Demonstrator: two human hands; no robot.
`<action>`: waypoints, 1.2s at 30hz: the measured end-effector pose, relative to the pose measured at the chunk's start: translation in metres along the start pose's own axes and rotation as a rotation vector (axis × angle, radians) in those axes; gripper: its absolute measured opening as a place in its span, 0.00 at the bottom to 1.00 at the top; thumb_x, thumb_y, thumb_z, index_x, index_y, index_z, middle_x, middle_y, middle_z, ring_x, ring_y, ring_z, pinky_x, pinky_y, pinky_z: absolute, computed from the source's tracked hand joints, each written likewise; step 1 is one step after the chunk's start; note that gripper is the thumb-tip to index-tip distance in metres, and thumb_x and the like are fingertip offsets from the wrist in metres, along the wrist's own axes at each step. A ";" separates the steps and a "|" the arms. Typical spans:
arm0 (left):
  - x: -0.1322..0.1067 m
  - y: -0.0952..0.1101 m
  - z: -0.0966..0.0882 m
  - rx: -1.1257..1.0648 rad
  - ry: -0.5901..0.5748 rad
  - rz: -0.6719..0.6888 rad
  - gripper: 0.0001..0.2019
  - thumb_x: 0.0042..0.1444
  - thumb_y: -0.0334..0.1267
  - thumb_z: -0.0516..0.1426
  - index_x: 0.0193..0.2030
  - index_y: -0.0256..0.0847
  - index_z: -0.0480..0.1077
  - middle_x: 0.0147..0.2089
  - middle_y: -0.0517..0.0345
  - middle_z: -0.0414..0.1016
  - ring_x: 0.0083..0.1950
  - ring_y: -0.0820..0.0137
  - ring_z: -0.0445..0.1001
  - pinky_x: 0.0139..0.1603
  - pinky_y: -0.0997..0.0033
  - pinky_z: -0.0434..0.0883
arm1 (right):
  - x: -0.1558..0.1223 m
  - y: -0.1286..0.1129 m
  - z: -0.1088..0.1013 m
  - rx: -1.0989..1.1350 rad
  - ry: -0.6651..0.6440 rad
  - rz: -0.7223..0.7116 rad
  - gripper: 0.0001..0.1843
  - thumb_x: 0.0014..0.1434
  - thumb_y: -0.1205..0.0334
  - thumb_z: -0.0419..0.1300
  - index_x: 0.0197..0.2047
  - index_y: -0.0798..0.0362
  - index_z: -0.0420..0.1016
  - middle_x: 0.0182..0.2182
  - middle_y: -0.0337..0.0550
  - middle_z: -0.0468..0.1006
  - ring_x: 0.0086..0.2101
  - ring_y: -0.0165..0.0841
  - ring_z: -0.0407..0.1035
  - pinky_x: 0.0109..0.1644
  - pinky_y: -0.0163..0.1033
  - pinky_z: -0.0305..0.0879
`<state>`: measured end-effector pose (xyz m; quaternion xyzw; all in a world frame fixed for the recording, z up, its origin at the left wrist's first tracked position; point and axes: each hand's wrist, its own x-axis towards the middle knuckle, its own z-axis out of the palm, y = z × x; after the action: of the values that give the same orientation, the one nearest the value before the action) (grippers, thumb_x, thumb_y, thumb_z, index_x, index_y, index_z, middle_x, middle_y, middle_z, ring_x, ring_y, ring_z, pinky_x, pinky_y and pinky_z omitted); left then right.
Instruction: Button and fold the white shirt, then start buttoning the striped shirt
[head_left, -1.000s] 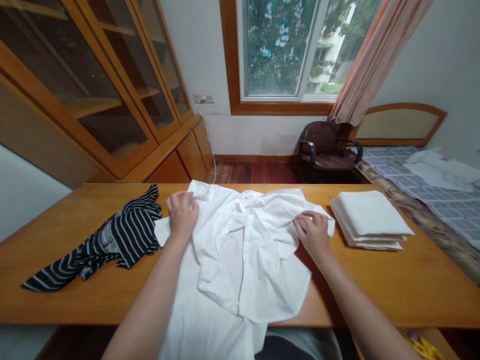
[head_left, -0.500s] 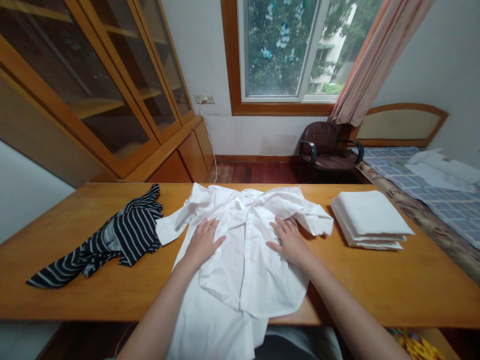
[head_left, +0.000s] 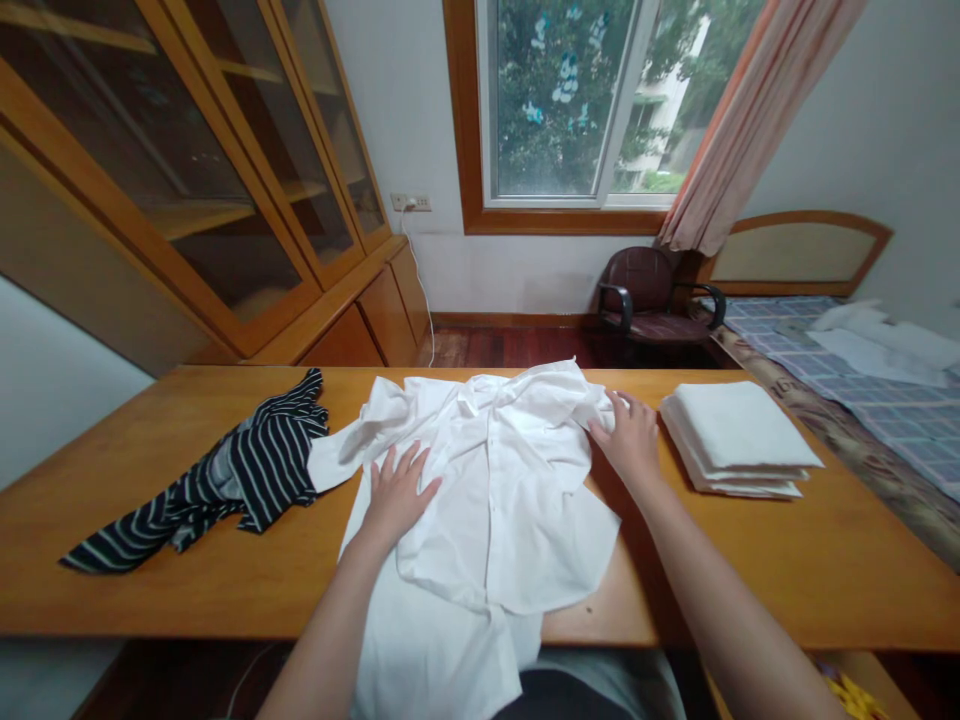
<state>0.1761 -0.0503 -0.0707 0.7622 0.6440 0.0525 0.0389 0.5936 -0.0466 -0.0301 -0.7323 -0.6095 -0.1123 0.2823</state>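
A white button-up shirt (head_left: 457, 520) lies front up on the wooden table, rumpled around its collar. Its lower part hangs over the near edge. My left hand (head_left: 397, 495) rests flat on the left side of the shirt with its fingers spread. At the right sleeve, my right hand (head_left: 631, 435) is closed with its fingers curled over the fabric, and the cuff there is mostly hidden. The left sleeve stretches out towards a black-and-white striped garment (head_left: 274, 465), its end touching or overlapping it.
A stack of folded white cloth (head_left: 739, 430) sits on the right of the table (head_left: 750, 570). Beyond are a glass-door cabinet (head_left: 247, 200), a brown armchair (head_left: 645, 290) and a bed (head_left: 862, 370) with white fabric on it.
My right hand has moved from the shirt's front, outward and away from me, to its right sleeve and taken hold there. That sleeve is bunched inward. My left hand has barely shifted.
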 end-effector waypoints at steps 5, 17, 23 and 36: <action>0.007 -0.016 -0.017 -0.040 -0.072 0.029 0.28 0.62 0.47 0.53 0.67 0.42 0.62 0.71 0.49 0.58 0.73 0.46 0.49 0.70 0.39 0.49 | 0.000 0.032 0.012 0.049 -0.315 -0.075 0.11 0.59 0.63 0.58 0.45 0.53 0.76 0.44 0.52 0.77 0.44 0.44 0.67 0.51 0.46 0.62; 0.052 0.086 -0.035 -0.470 0.052 0.079 0.26 0.60 0.45 0.58 0.64 0.38 0.62 0.51 0.48 0.75 0.48 0.63 0.75 0.51 0.65 0.70 | -0.031 -0.017 0.007 0.492 -0.310 -0.409 0.09 0.58 0.72 0.51 0.31 0.51 0.70 0.37 0.46 0.72 0.39 0.36 0.67 0.43 0.39 0.66; 0.067 0.104 -0.010 -0.479 -0.073 -0.014 0.28 0.58 0.38 0.59 0.64 0.38 0.58 0.50 0.46 0.76 0.51 0.59 0.76 0.49 0.66 0.68 | 0.001 0.003 0.001 0.316 -0.157 -0.518 0.18 0.61 0.73 0.48 0.30 0.52 0.77 0.35 0.48 0.74 0.37 0.37 0.66 0.41 0.40 0.66; 0.011 0.055 -0.060 -0.714 -0.638 0.251 0.22 0.45 0.32 0.55 0.51 0.42 0.70 0.50 0.55 0.78 0.50 0.60 0.74 0.52 0.68 0.68 | 0.087 0.035 -0.005 -0.331 -0.100 -0.192 0.21 0.62 0.73 0.48 0.54 0.62 0.76 0.59 0.61 0.71 0.60 0.53 0.59 0.60 0.57 0.57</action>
<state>0.2241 -0.0495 -0.0044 0.7510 0.4450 0.0380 0.4863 0.6481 0.0196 0.0087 -0.7119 -0.6630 -0.2008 0.1154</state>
